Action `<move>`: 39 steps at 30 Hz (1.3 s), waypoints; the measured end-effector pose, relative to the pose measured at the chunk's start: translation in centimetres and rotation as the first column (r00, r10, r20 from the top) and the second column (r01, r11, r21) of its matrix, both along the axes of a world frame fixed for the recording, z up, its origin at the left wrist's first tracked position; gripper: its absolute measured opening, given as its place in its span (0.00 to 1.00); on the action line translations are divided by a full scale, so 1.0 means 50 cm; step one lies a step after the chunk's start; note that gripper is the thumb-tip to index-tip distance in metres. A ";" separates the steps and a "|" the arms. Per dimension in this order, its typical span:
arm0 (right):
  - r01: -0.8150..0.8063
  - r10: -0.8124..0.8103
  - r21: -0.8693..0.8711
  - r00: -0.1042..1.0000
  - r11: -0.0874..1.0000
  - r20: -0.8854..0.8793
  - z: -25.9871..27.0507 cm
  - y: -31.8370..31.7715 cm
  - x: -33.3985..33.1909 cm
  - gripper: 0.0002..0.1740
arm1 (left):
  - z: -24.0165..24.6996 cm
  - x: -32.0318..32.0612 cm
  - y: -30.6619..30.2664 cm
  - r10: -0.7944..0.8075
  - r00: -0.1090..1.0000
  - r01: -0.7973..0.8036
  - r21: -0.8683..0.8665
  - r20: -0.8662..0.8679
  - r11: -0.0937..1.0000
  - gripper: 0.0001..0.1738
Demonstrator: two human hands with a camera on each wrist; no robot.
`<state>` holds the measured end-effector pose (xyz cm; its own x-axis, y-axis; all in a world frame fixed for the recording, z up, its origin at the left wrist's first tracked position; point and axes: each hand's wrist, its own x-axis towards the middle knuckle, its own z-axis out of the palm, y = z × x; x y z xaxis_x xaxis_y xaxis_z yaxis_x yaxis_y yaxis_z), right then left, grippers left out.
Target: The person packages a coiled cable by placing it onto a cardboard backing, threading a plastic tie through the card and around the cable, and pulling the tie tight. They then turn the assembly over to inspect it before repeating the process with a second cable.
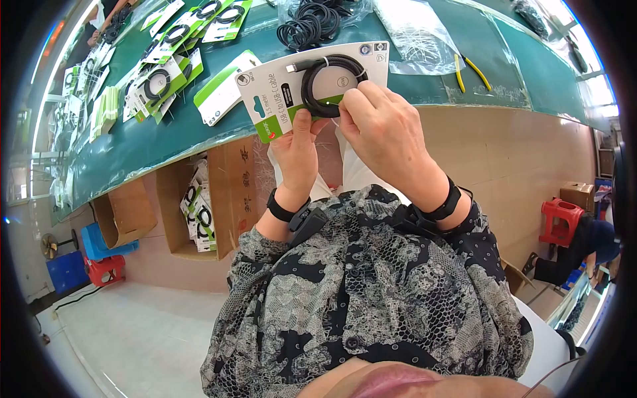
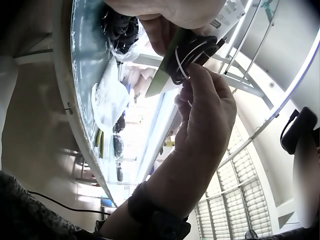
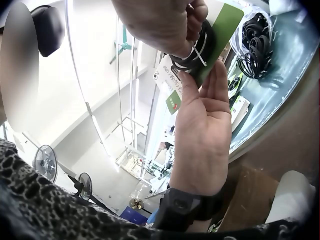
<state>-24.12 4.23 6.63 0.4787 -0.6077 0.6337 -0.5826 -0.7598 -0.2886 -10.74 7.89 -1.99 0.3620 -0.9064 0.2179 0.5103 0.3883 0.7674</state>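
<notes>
A black USB-C cable (image 1: 310, 93) lies coiled against a white and green packaging card (image 1: 271, 86), held up over the table's front edge. My left hand (image 1: 296, 154) grips the card's lower edge, thumb in front and fingers behind. With bent fingers, my right hand (image 1: 388, 126) pinches a thin white cable tie (image 3: 200, 56) that loops round the coil, close to the card's face. In the left wrist view the right hand's fingertips (image 2: 192, 75) are right at the coil.
On the green table (image 1: 245, 33) lie carded cables (image 1: 157, 84), a blank card (image 1: 222, 93), loose black cables (image 1: 308, 23), a bag of white ties (image 1: 418, 33) and a yellow-handled tool (image 1: 476, 73). An open carton (image 1: 229, 192) of carded cables stands below.
</notes>
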 end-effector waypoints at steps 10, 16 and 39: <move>-0.024 0.023 0.045 1.000 0.999 0.004 0.001 0.007 0.003 0.07 | 0.000 0.004 0.002 0.014 1.000 -0.014 0.031 0.010 0.999 0.16; -0.005 0.004 0.047 1.000 0.999 0.004 0.003 0.009 0.002 0.07 | 0.002 0.000 0.002 0.017 1.000 -0.016 0.042 -0.023 0.999 0.16; 0.023 -0.023 -0.013 0.998 1.000 -0.056 0.002 0.012 0.010 0.08 | -0.015 0.001 0.013 0.205 0.949 -0.210 -0.003 0.238 0.978 0.14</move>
<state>-23.61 4.85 6.71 0.4996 -0.6112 0.6139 -0.6148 -0.7494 -0.2457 -10.71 8.54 -2.76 0.4831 -0.8223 0.3007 0.2235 0.4479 0.8657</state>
